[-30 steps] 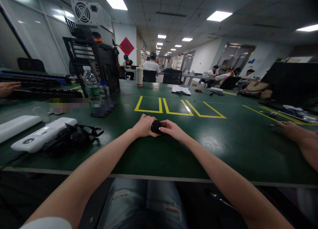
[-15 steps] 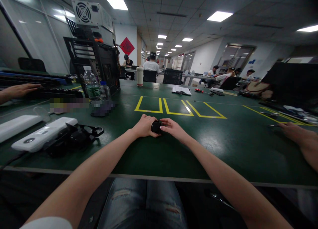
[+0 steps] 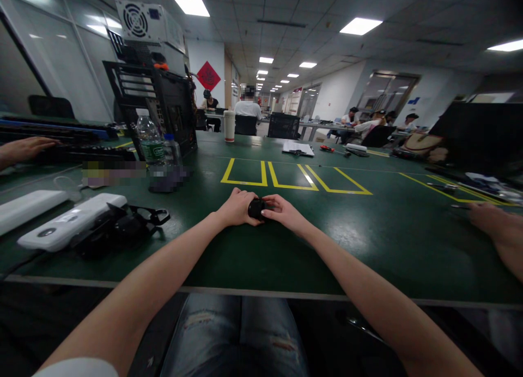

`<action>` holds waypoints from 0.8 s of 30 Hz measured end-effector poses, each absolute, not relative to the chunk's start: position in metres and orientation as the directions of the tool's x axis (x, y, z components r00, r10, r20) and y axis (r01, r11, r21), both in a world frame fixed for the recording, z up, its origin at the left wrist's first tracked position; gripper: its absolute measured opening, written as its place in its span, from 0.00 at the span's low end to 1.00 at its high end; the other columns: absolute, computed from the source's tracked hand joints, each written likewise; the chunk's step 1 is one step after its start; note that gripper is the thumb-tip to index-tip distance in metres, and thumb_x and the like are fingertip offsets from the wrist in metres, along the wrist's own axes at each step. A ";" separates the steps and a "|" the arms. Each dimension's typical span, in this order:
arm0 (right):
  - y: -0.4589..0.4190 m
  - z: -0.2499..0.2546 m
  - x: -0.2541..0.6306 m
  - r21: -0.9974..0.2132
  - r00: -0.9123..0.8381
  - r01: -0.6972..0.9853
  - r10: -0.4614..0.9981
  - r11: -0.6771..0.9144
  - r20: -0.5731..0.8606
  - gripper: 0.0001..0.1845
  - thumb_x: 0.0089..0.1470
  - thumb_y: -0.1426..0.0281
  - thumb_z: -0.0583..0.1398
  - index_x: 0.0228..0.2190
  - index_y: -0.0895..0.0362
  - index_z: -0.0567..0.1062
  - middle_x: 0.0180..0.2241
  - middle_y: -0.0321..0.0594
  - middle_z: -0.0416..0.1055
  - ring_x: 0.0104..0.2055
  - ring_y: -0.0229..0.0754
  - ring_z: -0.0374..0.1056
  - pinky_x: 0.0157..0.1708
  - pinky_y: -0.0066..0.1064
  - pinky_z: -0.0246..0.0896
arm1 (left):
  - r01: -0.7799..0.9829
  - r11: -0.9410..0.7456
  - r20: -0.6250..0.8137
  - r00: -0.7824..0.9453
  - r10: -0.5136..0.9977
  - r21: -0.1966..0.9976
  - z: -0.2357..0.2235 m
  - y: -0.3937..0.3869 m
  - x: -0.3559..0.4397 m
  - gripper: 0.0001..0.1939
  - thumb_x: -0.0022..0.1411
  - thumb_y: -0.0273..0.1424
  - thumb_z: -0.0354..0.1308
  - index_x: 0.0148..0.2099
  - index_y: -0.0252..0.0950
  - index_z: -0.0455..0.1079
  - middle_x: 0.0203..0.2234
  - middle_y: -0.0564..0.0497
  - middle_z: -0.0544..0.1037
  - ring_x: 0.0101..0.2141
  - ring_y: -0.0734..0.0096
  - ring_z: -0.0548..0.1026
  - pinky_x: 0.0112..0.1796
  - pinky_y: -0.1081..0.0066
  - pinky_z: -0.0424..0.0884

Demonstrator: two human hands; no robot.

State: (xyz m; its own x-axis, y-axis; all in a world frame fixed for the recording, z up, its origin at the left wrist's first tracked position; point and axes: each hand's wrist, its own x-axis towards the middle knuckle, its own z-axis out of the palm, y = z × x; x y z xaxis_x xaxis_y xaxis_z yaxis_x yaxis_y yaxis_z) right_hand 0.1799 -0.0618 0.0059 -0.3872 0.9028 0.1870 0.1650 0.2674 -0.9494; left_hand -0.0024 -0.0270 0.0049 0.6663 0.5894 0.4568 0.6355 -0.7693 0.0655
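Low over the green table [image 3: 229,262], my left hand [image 3: 236,207] is wrapped round a small, rounded black object [image 3: 256,208] whose kind I cannot make out. From the other side, the fingertips of my right hand [image 3: 284,211] press against the same black object, thumb and fingers closed on its edge. Much of it is hidden by my fingers. Just beyond both hands lie yellow tape outlines [image 3: 245,183] stuck to the table top.
White devices [image 3: 73,219] and black straps [image 3: 122,227] lie on the left. Behind them stand a water bottle [image 3: 149,140] and a computer case [image 3: 163,104]. Farther back are a paper cup [image 3: 229,126] and a clipboard [image 3: 298,148]. Another person's hand [image 3: 490,222] reaches in from the right.
My hands and the black object keep nearly the same place. At the left, another person's hand has come farther into view over the keyboards.
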 end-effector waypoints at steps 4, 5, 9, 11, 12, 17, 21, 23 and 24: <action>-0.063 0.008 0.181 -0.954 -0.416 0.166 0.895 0.250 0.162 0.21 0.41 0.70 0.63 0.39 0.56 0.65 0.41 0.41 0.65 0.44 0.42 0.64 0.47 0.41 0.57 | 0.636 -0.768 0.458 0.664 0.591 0.070 0.004 -0.025 -0.002 0.29 0.40 0.49 0.59 0.40 0.34 0.62 0.32 0.48 0.72 0.33 0.61 0.70 0.37 0.64 0.56; -0.063 0.008 0.181 -0.955 -0.426 0.160 0.891 0.249 0.160 0.21 0.40 0.71 0.63 0.38 0.56 0.64 0.41 0.40 0.65 0.44 0.41 0.64 0.47 0.41 0.58 | 0.638 -0.767 0.454 0.664 0.594 0.070 0.004 -0.025 -0.002 0.29 0.40 0.48 0.59 0.40 0.34 0.62 0.32 0.49 0.72 0.33 0.61 0.70 0.37 0.64 0.55; -0.065 0.009 0.181 -0.957 -0.445 0.127 0.877 0.262 0.181 0.21 0.39 0.70 0.64 0.36 0.54 0.63 0.39 0.37 0.65 0.41 0.40 0.65 0.44 0.41 0.60 | 0.641 -0.764 0.446 0.665 0.600 0.073 0.004 -0.026 -0.003 0.28 0.40 0.48 0.59 0.40 0.34 0.62 0.32 0.49 0.72 0.34 0.61 0.70 0.37 0.65 0.55; -0.065 0.009 0.180 -0.949 -0.429 0.119 0.878 0.291 0.215 0.16 0.42 0.69 0.63 0.34 0.54 0.64 0.38 0.36 0.65 0.41 0.40 0.65 0.44 0.40 0.60 | 0.635 -0.768 0.451 0.665 0.595 0.077 0.005 -0.027 -0.003 0.29 0.41 0.49 0.58 0.41 0.34 0.62 0.32 0.48 0.72 0.34 0.61 0.69 0.37 0.64 0.55; -0.065 0.009 0.180 -0.947 -0.419 0.117 0.879 0.300 0.227 0.15 0.42 0.68 0.62 0.33 0.55 0.64 0.38 0.36 0.65 0.41 0.40 0.65 0.43 0.39 0.60 | 0.633 -0.770 0.452 0.666 0.594 0.079 0.006 -0.028 -0.003 0.29 0.41 0.50 0.58 0.40 0.34 0.62 0.32 0.48 0.72 0.34 0.61 0.69 0.37 0.64 0.55; -0.062 0.006 0.179 -0.953 -0.379 0.151 0.906 0.263 0.190 0.19 0.43 0.68 0.62 0.39 0.54 0.64 0.40 0.39 0.65 0.44 0.41 0.63 0.47 0.40 0.58 | 0.640 -0.763 0.435 0.663 0.609 0.091 0.007 -0.029 -0.003 0.28 0.42 0.50 0.58 0.40 0.35 0.63 0.32 0.48 0.72 0.34 0.61 0.70 0.37 0.64 0.56; -0.062 0.006 0.181 -0.954 -0.404 0.174 0.901 0.244 0.157 0.20 0.41 0.68 0.63 0.39 0.56 0.65 0.40 0.40 0.66 0.44 0.42 0.64 0.48 0.43 0.56 | 0.645 -0.759 0.433 0.661 0.613 0.090 0.006 -0.028 -0.003 0.29 0.41 0.49 0.58 0.41 0.34 0.62 0.33 0.48 0.72 0.35 0.60 0.70 0.38 0.64 0.55; -0.063 0.006 0.181 -0.954 -0.423 0.162 0.891 0.252 0.163 0.21 0.39 0.70 0.64 0.38 0.55 0.65 0.39 0.38 0.66 0.42 0.41 0.65 0.46 0.42 0.58 | 0.647 -0.758 0.429 0.662 0.614 0.085 0.006 -0.028 -0.002 0.28 0.40 0.48 0.59 0.41 0.34 0.63 0.33 0.48 0.72 0.35 0.59 0.70 0.38 0.63 0.55; -0.064 0.007 0.180 -0.954 -0.428 0.149 0.887 0.260 0.175 0.22 0.38 0.71 0.65 0.37 0.54 0.64 0.38 0.38 0.66 0.42 0.41 0.65 0.46 0.41 0.59 | 0.649 -0.756 0.427 0.663 0.615 0.082 0.006 -0.027 -0.002 0.28 0.40 0.47 0.59 0.40 0.34 0.63 0.32 0.48 0.72 0.35 0.59 0.70 0.38 0.63 0.55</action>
